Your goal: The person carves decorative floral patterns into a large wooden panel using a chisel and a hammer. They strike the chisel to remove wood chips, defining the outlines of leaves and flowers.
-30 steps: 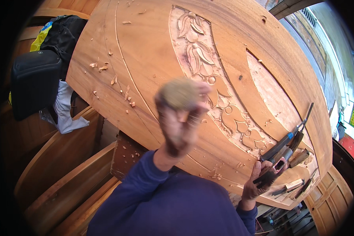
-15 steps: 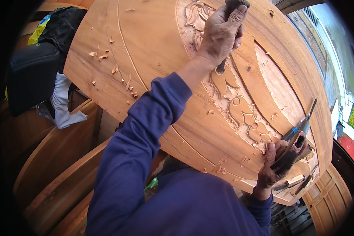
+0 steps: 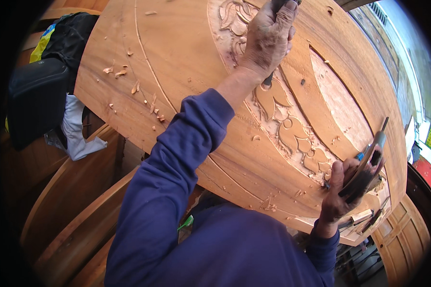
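Observation:
My left hand (image 3: 268,43) is wrapped round the upper part of a dark carving chisel (image 3: 268,80). Below the fist, its lower end meets a carved petal of a leaf-and-flower relief (image 3: 294,134) on a large wooden panel (image 3: 196,52). Over the panel's lower right, my right hand (image 3: 340,191) grips a dark, elongated club-like tool (image 3: 361,181) with a worn hollow in its side; its exact kind is unclear. Beside those fingers shows a bit of blue (image 3: 360,156), mostly hidden. A thin dark rod (image 3: 385,124) sticks out past the club's far end.
Curled wood shavings (image 3: 121,73) lie scattered on the panel. Several slim tools and a wood strip (image 3: 362,216) rest at its lower right corner. To the left are a black case (image 3: 36,91) and white cloth (image 3: 76,126). Curved boards (image 3: 88,210) stand below left.
My right hand has moved slightly up and to the right, with the club-like tool tilted more upright. My left hand keeps the chisel at nearly the same spot. The view has shifted a little.

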{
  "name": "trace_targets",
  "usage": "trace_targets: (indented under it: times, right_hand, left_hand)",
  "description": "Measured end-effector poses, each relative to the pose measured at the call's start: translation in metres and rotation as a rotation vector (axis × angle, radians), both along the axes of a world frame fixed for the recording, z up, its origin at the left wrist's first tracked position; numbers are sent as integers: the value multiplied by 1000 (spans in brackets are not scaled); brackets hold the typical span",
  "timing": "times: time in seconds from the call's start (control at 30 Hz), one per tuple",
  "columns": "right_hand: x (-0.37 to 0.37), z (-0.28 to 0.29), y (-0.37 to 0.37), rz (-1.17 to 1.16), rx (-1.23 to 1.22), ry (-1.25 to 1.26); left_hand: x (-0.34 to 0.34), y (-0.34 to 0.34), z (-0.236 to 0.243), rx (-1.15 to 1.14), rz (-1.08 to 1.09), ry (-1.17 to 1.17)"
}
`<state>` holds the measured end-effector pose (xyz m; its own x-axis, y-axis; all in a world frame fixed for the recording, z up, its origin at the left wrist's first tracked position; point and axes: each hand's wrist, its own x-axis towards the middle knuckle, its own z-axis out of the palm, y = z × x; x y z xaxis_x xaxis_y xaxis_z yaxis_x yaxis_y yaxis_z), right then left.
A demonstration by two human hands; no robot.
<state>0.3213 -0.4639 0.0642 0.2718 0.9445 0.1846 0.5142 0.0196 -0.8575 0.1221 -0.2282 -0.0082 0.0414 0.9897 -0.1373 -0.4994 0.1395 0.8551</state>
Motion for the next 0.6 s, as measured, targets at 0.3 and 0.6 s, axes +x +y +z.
trace_targets:
  times: [0.3, 0.6]
  right_hand:
    - [-5, 34, 169, 201, 123, -37]
    - [-44, 61, 233, 433, 386, 231]
  left_hand:
    - [4, -4, -3, 64, 13, -22]
    - [-2, -2, 3, 8, 51, 61]
